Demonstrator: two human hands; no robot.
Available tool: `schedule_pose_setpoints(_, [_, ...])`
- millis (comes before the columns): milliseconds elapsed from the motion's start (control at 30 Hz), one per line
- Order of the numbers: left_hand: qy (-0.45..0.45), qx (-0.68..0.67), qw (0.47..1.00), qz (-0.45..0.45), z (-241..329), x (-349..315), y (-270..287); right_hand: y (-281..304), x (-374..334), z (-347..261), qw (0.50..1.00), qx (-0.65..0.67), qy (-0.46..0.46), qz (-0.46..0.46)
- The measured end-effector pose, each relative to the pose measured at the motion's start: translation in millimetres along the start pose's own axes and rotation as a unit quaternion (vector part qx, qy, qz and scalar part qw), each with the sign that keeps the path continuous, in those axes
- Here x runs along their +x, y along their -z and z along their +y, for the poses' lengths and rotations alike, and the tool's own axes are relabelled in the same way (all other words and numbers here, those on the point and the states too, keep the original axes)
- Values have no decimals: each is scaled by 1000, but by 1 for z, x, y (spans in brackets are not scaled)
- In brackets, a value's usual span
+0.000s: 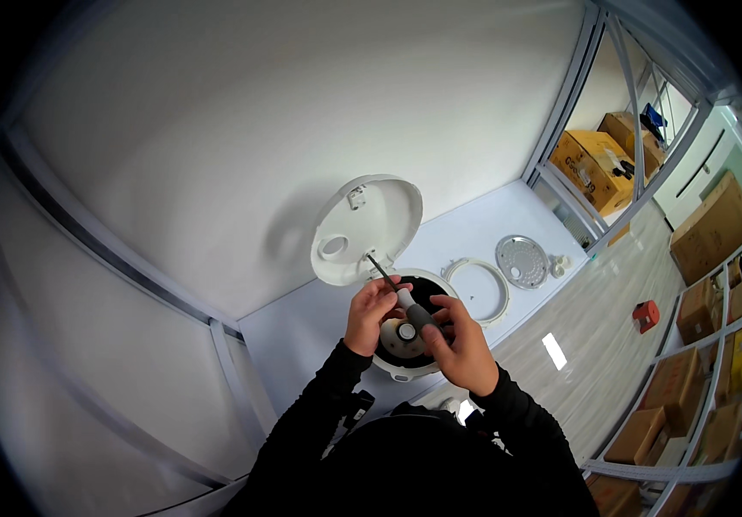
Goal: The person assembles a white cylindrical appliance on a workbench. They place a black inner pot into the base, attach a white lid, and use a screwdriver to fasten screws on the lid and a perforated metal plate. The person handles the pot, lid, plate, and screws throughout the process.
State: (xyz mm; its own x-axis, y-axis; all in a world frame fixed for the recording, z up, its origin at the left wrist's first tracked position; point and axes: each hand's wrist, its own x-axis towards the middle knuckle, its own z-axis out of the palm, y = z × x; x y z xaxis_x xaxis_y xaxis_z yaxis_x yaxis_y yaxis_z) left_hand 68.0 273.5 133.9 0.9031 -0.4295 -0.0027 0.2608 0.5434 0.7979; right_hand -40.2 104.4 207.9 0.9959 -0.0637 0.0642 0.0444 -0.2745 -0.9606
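Note:
A white rice cooker [401, 369] stands on the white table [492, 228] with its round lid [367, 228] swung up and open. Its dark inside shows a white round part in the middle. My right hand [461, 345] grips the grey handle of a screwdriver [401, 297]. The thin shaft points up and left toward the lid's hinge area. My left hand [373, 312] pinches the shaft just below the tip, over the cooker's rim.
A white ring [477, 289] and a perforated metal disc [522, 260] lie on the table to the right of the cooker. Cardboard boxes [595, 168] sit on shelves at right. A small red object [645, 315] lies on the wooden floor.

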Motion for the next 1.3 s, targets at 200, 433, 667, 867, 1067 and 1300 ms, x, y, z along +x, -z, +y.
schedule_pose_setpoints(200, [3, 36, 999, 0, -2, 0, 4, 4, 2, -9, 983, 132, -124, -42])
schedule_pose_setpoints(433, [-1, 123, 992, 29, -16, 7, 11, -7, 0, 11, 973, -148, 178, -2])
schedule_pose_setpoints(667, [-28, 34, 999, -12, -5, -2, 2, -3, 3, 3, 987, 134, -87, -30])
schedule_pose_setpoints(867, [-9, 63, 998, 19, -17, 7, 16, -5, 0, -1, 989, -97, 111, -2])
schedule_pose_setpoints(1067, [-21, 2, 1000, 21, -10, 3, 8, -9, -3, -26, 960, -266, 90, 18])
schedule_pose_setpoints(1300, [-24, -7, 1000, -2, 0, -4, -4, -5, 2, -26, 986, 100, -126, -53])
